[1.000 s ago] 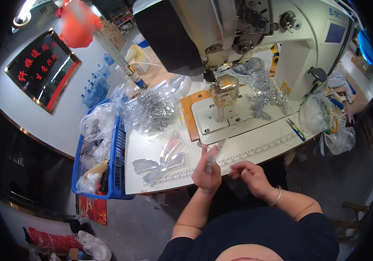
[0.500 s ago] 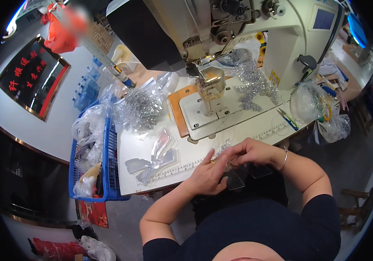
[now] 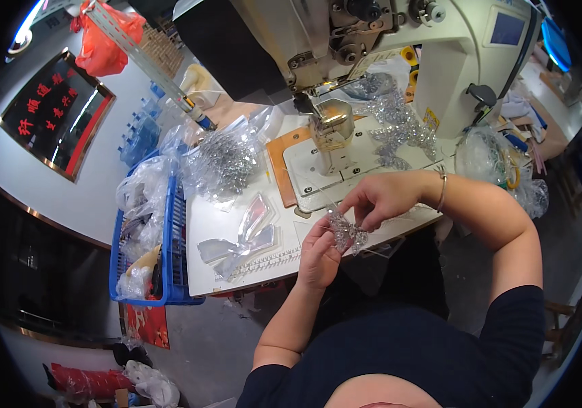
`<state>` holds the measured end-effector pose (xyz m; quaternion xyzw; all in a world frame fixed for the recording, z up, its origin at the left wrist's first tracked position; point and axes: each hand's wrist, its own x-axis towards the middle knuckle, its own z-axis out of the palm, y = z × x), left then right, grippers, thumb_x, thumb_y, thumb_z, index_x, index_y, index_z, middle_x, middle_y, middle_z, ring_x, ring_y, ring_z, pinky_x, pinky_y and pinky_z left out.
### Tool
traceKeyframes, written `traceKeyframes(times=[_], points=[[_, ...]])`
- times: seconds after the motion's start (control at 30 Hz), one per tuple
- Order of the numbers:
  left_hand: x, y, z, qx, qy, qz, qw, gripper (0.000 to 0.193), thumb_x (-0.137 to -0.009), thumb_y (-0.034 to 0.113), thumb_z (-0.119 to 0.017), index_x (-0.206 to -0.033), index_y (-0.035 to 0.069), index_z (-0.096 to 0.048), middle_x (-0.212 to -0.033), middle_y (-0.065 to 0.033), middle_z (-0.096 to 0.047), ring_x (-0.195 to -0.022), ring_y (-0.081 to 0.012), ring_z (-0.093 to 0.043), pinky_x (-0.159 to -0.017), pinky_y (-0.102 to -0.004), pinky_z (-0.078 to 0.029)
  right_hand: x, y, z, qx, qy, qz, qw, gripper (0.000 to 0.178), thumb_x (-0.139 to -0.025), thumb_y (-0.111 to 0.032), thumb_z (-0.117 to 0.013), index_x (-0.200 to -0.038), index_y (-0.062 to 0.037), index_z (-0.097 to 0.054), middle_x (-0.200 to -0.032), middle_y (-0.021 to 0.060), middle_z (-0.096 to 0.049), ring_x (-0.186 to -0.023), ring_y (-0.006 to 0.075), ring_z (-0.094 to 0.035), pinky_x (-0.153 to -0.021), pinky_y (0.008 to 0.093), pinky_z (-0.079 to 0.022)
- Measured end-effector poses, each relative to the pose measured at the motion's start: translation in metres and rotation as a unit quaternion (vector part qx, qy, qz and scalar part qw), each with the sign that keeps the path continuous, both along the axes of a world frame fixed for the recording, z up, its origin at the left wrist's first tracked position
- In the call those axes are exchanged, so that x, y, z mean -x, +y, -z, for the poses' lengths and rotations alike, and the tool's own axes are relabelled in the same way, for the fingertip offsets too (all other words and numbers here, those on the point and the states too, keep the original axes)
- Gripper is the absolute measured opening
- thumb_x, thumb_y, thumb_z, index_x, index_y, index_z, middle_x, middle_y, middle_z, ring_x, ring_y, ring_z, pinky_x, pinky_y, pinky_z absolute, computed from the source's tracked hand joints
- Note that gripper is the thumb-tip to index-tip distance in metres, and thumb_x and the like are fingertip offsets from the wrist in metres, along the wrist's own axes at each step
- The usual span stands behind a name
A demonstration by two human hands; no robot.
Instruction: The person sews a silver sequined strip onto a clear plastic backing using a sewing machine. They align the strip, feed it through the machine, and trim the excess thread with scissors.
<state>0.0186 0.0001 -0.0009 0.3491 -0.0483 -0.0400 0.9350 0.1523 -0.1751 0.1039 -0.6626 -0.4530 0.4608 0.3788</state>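
Above the front edge of the sewing table, a small silver sparkly bow-shaped piece (image 3: pixel 349 236) is held between my two hands. My left hand (image 3: pixel 319 253) is closed, pinching its left side between thumb and fingers. From above, my right hand (image 3: pixel 384 200) has its bent fingers closed on the upper right part; the fingertips partly cover it. A thin thread runs near the fingers towards the sewing machine (image 3: pixel 331 136), just beyond. A flat, clear and silvery bow-shaped piece (image 3: pixel 242 241) lies on the table, left of my left hand.
A heap of silver sparkly pieces in clear plastic (image 3: pixel 226 163) lies left of the machine. More glittering pieces (image 3: pixel 403 132) spread right of the needle area. A blue basket (image 3: pixel 174 251) of plastic bags adjoins the table's left side. A bulky clear bag (image 3: pixel 481 160) sits at right.
Both hands have moved up and forward, towards the machine, bringing the silver bow piece into plainer view. My right forearm now covers the small snips that lay on the table.
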Motion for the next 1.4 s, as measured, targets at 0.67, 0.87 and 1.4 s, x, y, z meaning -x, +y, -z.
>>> traceKeyframes(times=[0.67, 0.87, 1.4], points=[[-0.011, -0.009, 0.005, 0.01, 0.049, -0.206, 0.977, 0.027, -0.085, -0.004, -0.057, -0.111, 0.003, -0.053, -0.101, -0.008, -0.063, -0.091, -0.0168, -0.061, -0.079, -0.0311, -0.05, 0.026, -0.01, -0.011, -0.263, -0.494, 0.377, 0.738, 0.036, -0.071, -0.009, -0.074, -0.104, -0.0036, -0.06, -0.083, 0.0126, -0.061, -0.078, 0.0309, -0.059, -0.072, 0.0375, -0.048], [-0.014, -0.012, 0.01, 0.068, -0.036, -0.183, 0.98, 0.026, -0.086, -0.006, -0.055, -0.109, 0.006, -0.053, -0.103, -0.0093, -0.062, -0.094, -0.0203, -0.062, -0.083, -0.0368, -0.051, 0.076, 0.005, 0.058, -0.265, -0.398, 0.457, 0.75, 0.026, -0.067, -0.011, -0.078, -0.088, -0.0044, -0.064, -0.083, 0.0093, -0.06, -0.084, 0.026, -0.056, -0.074, 0.0364, -0.046], [-0.011, -0.012, 0.017, -0.017, 0.062, -0.198, 0.978, 0.029, -0.084, -0.006, -0.058, -0.11, 0.005, -0.051, -0.099, -0.0071, -0.061, -0.089, -0.0162, -0.061, -0.077, -0.0311, -0.051, 0.073, 0.019, 0.086, -0.256, -0.276, 0.495, 0.783, 0.021, -0.067, -0.011, -0.078, -0.082, -0.0035, -0.067, -0.077, 0.0045, -0.063, -0.076, 0.0211, -0.056, -0.072, 0.0314, -0.045]])
